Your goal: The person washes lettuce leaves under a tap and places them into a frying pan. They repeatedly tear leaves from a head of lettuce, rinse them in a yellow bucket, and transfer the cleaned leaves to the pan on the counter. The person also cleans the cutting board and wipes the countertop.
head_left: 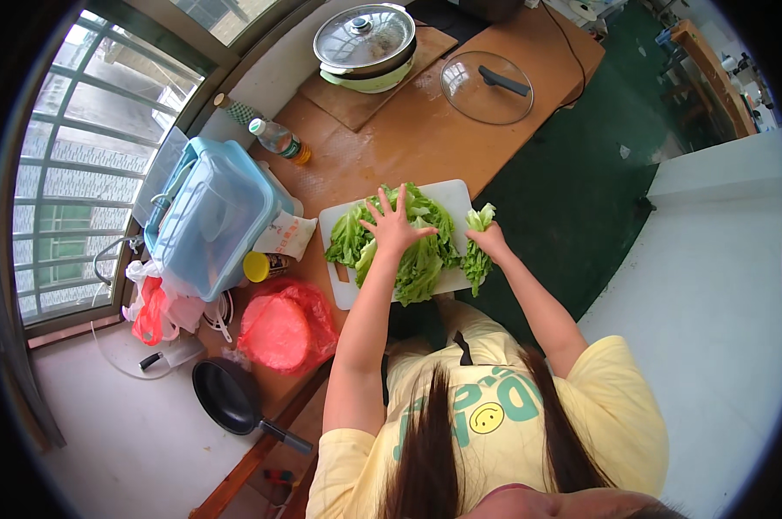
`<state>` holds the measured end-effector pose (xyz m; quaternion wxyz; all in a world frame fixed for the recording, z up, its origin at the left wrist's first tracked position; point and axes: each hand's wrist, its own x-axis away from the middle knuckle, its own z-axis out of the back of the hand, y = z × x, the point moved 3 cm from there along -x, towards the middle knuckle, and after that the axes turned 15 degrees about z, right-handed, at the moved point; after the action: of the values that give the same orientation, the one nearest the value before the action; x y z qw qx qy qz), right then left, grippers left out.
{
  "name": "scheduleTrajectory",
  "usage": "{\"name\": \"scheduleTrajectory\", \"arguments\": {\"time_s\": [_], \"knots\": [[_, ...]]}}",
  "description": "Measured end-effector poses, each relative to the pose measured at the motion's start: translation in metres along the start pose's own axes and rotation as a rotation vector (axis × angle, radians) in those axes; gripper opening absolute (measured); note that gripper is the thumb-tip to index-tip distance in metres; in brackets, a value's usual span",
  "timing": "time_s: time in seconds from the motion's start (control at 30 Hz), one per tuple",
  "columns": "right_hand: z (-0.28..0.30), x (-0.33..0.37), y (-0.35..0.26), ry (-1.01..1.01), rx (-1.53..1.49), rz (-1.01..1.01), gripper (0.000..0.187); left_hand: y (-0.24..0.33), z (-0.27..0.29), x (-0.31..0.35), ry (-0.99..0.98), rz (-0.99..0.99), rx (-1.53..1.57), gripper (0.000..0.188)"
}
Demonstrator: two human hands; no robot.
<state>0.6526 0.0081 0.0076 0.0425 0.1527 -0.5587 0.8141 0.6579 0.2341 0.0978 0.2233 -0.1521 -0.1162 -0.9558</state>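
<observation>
A heap of green lettuce leaves (pixel 421 259) covers much of a white cutting board (pixel 451 197) at the table's near edge. Over the heap my left hand (pixel 392 227) is spread wide, fingers apart; whether it touches the leaves is hard to tell. My right hand (pixel 492 242) is closed around a bunch of lettuce (pixel 477 259), held just off the board's right edge. Pale stem ends stick out above that fist and the leafy part hangs below it.
Left of the board are a blue plastic bin (pixel 213 216), a yellow-lidded jar (pixel 261 266), a bottle (pixel 278 141) and a red plastic bag (pixel 278 333). A black frying pan (pixel 226 394) lies nearer me. Farther back are a lidded pot (pixel 365 48) and a glass lid (pixel 486 91).
</observation>
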Motion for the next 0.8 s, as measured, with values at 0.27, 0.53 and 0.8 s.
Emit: {"name": "scheduleTrajectory", "arguments": {"time_s": [0.27,0.53,0.8], "knots": [[-0.020,-0.011,-0.018,-0.079,-0.152,0.019,0.040,-0.019,-0.004,-0.005,-0.185,0.029,0.018,0.099],[-0.061,-0.021,-0.028,-0.167,0.155,0.177,0.046,-0.038,0.003,0.004,-0.083,-0.021,0.095,0.095],[-0.018,-0.021,-0.002,-0.077,0.132,0.006,0.042,-0.027,-0.001,0.024,0.188,-0.006,0.047,0.086]]}}
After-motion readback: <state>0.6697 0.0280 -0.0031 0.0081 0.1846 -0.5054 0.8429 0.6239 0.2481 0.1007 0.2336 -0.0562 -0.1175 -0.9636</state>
